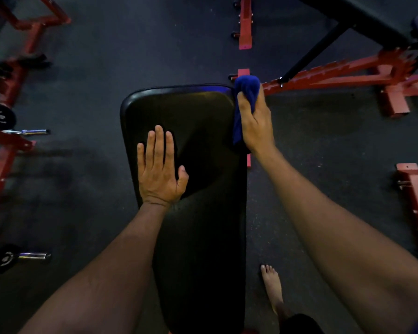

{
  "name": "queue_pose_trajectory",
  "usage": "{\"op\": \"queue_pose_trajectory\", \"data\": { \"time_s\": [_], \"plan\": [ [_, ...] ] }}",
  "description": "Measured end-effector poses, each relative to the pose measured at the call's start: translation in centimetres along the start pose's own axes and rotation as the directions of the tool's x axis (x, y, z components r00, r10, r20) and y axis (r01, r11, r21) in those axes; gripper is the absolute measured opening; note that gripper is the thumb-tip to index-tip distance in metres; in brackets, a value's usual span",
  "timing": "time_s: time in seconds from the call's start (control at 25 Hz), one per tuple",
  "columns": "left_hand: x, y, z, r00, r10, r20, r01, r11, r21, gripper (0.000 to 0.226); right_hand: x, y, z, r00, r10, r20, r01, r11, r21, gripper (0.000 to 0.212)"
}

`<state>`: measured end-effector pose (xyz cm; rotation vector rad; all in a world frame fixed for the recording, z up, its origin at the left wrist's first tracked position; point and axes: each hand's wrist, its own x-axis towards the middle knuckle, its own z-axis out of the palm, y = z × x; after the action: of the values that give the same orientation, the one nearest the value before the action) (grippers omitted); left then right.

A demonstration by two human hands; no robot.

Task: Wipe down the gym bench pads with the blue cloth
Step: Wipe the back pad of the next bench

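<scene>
The bench pad (203,145) is smooth black vinyl-like upholstery with a dull sheen, and the blue cloth (245,97) looks soft and fuzzy (terry, perhaps). Painted red metal frames (336,75) sit on matt, speckled dark rubber floor (323,145); the dumbbell handles (33,132) gleam like chrome.

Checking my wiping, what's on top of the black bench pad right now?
The left hand rests flat on the bench pad. The right hand grips the blue cloth at its far right edge. The pad under the palm is hidden.
</scene>
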<state>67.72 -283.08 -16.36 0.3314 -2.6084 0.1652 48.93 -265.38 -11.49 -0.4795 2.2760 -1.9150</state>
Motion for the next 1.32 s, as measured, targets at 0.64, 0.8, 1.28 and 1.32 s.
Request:
{"op": "queue_pose_trajectory", "data": {
  "time_s": [0.64, 0.8, 1.28, 1.32],
  "plan": [
    [-0.1, -0.2, 0.3, 1.0, 0.004, 0.001, -0.004, 1.0, 0.002, 0.081, -1.8, 0.3, -0.5, 0.999, -0.001, 0.033, 0.003, 0.999, -0.032, 0.043],
    [-0.1, -0.1, 0.2, 1.0, 0.005, -0.003, -0.005, 1.0, 0.001, 0.08, -1.7, 0.5, 0.0, 1.0, -0.023, 0.011, 0.023, 0.999, -0.035, 0.05],
    [-1.0, 0.6, -2.7, 0.993, -0.055, 0.101, 0.067, 0.991, -0.119, 0.081, -10.2, 1.6, -6.0, 0.963, -0.059, 0.262, 0.155, 0.918, -0.364, 0.044],
    [-2.9, 0.6, -2.7, 0.99, -0.101, 0.103, 0.117, 0.979, -0.164, 0.079, -8.5, -0.7, -6.6, 0.941, -0.169, 0.293, 0.278, 0.88, -0.385, 0.045]
  ]
}}
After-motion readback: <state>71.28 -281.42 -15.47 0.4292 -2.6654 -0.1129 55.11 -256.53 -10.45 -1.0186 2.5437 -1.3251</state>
